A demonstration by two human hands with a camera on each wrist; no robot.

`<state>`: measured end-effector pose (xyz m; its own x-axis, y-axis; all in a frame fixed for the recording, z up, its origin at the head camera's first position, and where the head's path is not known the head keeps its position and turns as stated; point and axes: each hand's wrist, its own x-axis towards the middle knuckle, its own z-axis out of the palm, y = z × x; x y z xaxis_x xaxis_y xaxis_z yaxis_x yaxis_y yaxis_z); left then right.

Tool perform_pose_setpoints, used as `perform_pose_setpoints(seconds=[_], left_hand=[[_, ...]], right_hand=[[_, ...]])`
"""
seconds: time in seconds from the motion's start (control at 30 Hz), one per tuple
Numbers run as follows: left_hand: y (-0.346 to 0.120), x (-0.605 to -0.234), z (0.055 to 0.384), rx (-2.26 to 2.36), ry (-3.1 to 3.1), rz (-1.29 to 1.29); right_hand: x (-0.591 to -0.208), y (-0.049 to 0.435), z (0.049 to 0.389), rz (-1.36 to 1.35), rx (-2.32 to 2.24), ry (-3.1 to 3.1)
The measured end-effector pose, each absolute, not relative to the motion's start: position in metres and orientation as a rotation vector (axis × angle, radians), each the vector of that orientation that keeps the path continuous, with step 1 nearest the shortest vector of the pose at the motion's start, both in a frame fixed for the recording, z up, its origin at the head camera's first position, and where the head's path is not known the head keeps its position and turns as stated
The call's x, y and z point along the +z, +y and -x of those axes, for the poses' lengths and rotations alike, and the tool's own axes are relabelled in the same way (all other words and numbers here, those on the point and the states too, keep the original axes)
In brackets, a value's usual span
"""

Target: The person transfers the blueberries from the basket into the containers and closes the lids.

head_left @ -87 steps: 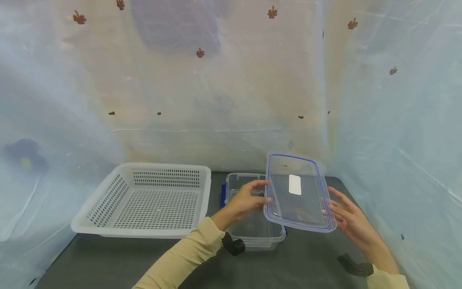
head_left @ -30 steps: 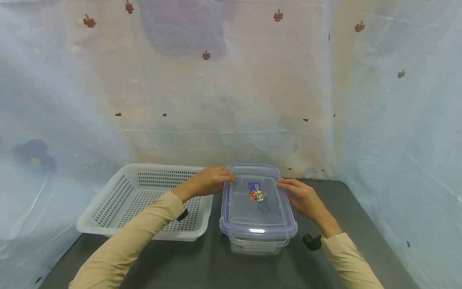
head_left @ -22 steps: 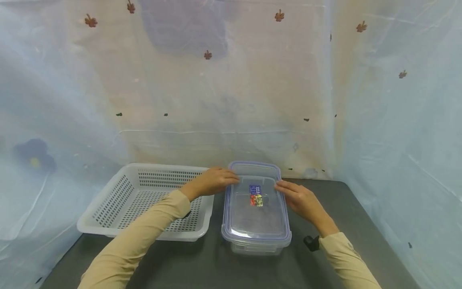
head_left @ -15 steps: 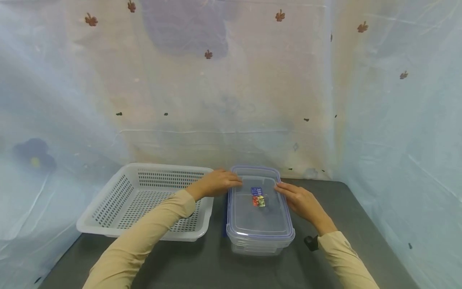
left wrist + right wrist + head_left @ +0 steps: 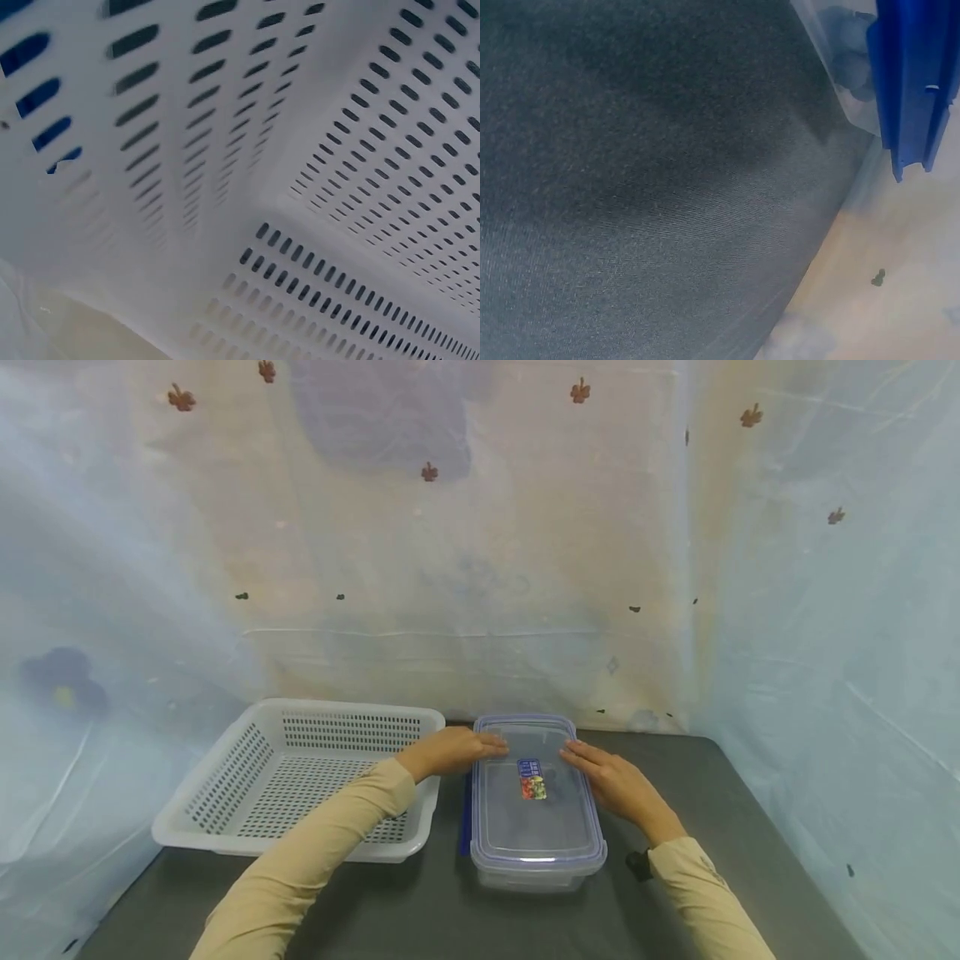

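A clear plastic lid [image 5: 536,825] with a blue seal line and a colourful label lies over a clear food container [image 5: 527,882]. My left hand [image 5: 454,750] rests its fingertips on the lid's far left part. On the far right part, my right hand [image 5: 619,785] touches the lid with extended fingers. A blue side latch [image 5: 466,820] hangs along the container's left side. The right wrist view shows another blue latch [image 5: 915,82] hanging out, with dim roundish shapes behind the container wall. Neither hand appears in the wrist views.
A white perforated basket [image 5: 330,793] stands left of the container, under my left forearm; its slotted walls fill the left wrist view. Both stand on a dark grey table [image 5: 420,910]. A patterned plastic sheet [image 5: 480,568] hangs behind and at both sides.
Earlier, both hands held the lid tilted, right of the uncovered container. It was then brought over the container and shifted about; now it sits lower and lined up, with the hands on top.
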<state>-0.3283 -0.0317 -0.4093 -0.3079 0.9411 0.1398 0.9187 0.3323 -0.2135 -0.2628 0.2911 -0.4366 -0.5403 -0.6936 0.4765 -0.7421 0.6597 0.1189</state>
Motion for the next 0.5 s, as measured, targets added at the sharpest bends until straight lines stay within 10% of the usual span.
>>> perform_pose_setpoints(seconds=[0.5], left_hand=[[-0.028, -0.403, 0.328, 0.090, -2.568, 1.652]], right_hand=[[-0.445, 0.290, 0.261, -1.092, 0.155, -2.480]])
